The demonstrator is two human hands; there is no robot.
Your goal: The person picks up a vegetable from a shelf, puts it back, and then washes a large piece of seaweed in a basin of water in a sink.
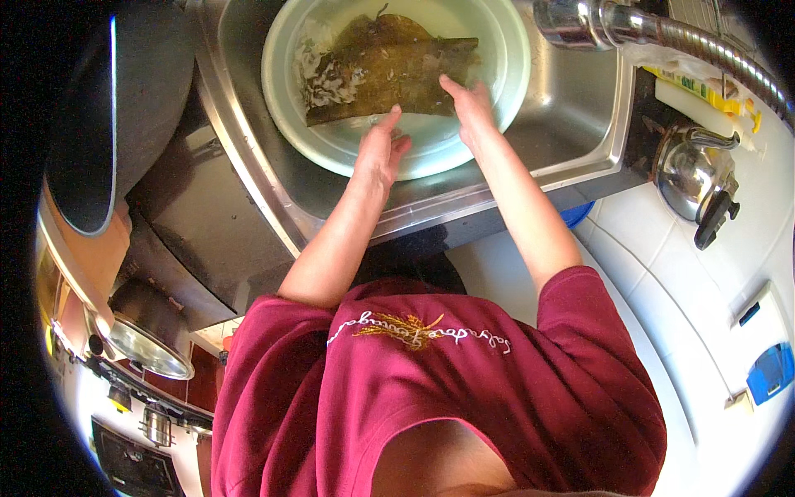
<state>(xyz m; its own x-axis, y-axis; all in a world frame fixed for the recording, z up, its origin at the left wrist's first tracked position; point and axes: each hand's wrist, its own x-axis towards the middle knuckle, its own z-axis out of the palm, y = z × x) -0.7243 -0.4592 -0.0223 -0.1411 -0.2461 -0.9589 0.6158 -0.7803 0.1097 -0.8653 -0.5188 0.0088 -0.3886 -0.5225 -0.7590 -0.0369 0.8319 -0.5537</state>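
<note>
A pale green round basin (273, 95) of water stands in the steel sink. In it lies a wide, flat, olive-brown sheet (389, 79), leaf-like, with whitish patches at its left end; I cannot make out its exact kind. My left hand (384, 153) is over the basin's near rim, fingers apart, thumb pointing at the sheet's near edge. Farther in, my right hand (474, 108) reaches to the sheet's right end, thumb stretched out toward it and the other fingers partly hidden by the water and the hand. Neither hand shows a grip on the sheet.
Around the basin runs the steel sink (571, 124), with a chrome tap and hose (638, 29) above its right side. A steel kettle (691, 170) stands right of it, by a yellow-capped bottle (704, 95). To the left is a dark counter (224, 199).
</note>
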